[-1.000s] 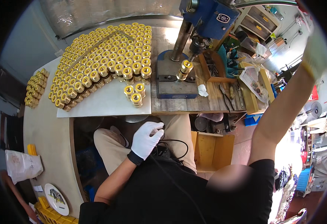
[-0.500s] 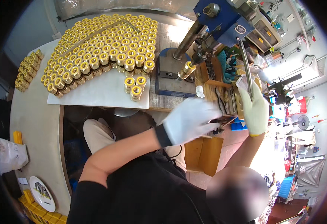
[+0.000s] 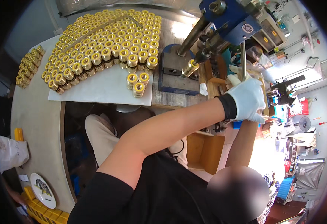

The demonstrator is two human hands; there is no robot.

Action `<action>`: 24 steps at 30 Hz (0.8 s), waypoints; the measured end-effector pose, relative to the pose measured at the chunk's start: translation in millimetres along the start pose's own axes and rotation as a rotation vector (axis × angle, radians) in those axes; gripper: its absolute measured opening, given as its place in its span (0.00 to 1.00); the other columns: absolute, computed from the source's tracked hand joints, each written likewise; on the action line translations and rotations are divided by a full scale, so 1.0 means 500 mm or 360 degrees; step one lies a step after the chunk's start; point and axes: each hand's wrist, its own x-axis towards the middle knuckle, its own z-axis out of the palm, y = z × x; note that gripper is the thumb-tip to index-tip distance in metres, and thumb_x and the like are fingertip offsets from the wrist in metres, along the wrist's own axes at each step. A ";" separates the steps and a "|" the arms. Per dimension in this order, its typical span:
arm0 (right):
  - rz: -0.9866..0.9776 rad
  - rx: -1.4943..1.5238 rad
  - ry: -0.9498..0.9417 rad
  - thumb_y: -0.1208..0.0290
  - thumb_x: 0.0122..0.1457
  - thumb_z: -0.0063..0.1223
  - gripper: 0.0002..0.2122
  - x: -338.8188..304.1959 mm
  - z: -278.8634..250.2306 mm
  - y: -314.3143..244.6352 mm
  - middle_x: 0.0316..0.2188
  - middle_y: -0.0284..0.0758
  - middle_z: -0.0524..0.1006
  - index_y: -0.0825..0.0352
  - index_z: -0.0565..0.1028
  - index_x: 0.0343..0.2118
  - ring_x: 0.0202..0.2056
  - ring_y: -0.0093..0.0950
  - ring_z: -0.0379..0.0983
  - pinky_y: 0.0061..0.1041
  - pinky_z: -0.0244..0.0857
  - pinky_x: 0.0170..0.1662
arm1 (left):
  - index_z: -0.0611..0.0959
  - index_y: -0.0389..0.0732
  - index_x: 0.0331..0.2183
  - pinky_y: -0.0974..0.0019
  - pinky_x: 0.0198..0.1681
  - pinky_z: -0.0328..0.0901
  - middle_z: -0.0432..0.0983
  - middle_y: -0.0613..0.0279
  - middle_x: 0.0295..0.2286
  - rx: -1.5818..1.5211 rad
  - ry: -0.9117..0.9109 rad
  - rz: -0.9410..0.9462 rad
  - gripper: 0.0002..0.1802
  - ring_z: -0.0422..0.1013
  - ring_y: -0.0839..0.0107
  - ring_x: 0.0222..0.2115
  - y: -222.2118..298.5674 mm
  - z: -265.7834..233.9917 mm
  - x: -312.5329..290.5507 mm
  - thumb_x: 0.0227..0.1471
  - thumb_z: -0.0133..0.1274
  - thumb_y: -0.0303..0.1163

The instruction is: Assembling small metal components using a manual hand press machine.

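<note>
My white-gloved left hand (image 3: 247,99) is wrapped over my right hand at the lower end of a steel lever (image 3: 243,61). Only a cream-gloved edge of my right hand (image 3: 234,79) shows; the rest is hidden, and it grips the lever. The lever belongs to a blue bench press (image 3: 227,28). Beneath the press spindle (image 3: 205,54) sits a brass-coloured cylindrical fitting (image 3: 190,68), above the blue press base (image 3: 176,86). Left of the base, a small cluster of matching fittings (image 3: 138,89) stands on a white board (image 3: 107,91).
Many brass fittings (image 3: 103,48) stand in a dense block on the board, a thin bent strip (image 3: 96,31) lying across them. More fittings (image 3: 30,67) stand far left. A wooden tool tray (image 3: 215,71) is right of the press. A white plate (image 3: 43,190) and yellow boxes (image 3: 46,212) lie lower left.
My left hand has moved right from in front of the press base, where it was open, onto my right hand at the lever. The fitting under the spindle stays in place.
</note>
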 end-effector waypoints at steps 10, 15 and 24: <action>-0.0514 0.0792 0.1096 0.77 0.72 0.50 0.10 -0.053 -0.084 0.000 0.40 0.42 0.83 0.74 0.82 0.47 0.37 0.27 0.79 0.27 0.76 0.39 | 0.83 0.37 0.52 0.46 0.66 0.64 0.79 0.49 0.53 -0.0598 -0.0426 -0.0514 0.33 0.71 0.46 0.59 0.091 -0.269 -0.284 0.53 0.67 0.50; -0.0795 0.1044 0.0935 0.84 0.66 0.55 0.15 0.131 -0.328 -0.036 0.47 0.41 0.80 0.73 0.77 0.55 0.44 0.34 0.81 0.28 0.78 0.44 | 0.86 0.37 0.53 0.56 0.62 0.68 0.82 0.49 0.52 -0.0336 0.0052 -0.1298 0.25 0.77 0.52 0.55 0.112 -0.379 -0.488 0.58 0.66 0.41; -0.1136 -0.0520 0.0487 0.58 0.63 0.64 0.20 0.179 -0.017 0.041 0.40 0.40 0.84 0.66 0.83 0.52 0.39 0.31 0.81 0.31 0.74 0.48 | 0.86 0.34 0.52 0.63 0.64 0.64 0.82 0.55 0.52 -0.0345 0.0553 -0.1977 0.17 0.75 0.64 0.55 0.197 -0.494 -0.700 0.65 0.59 0.32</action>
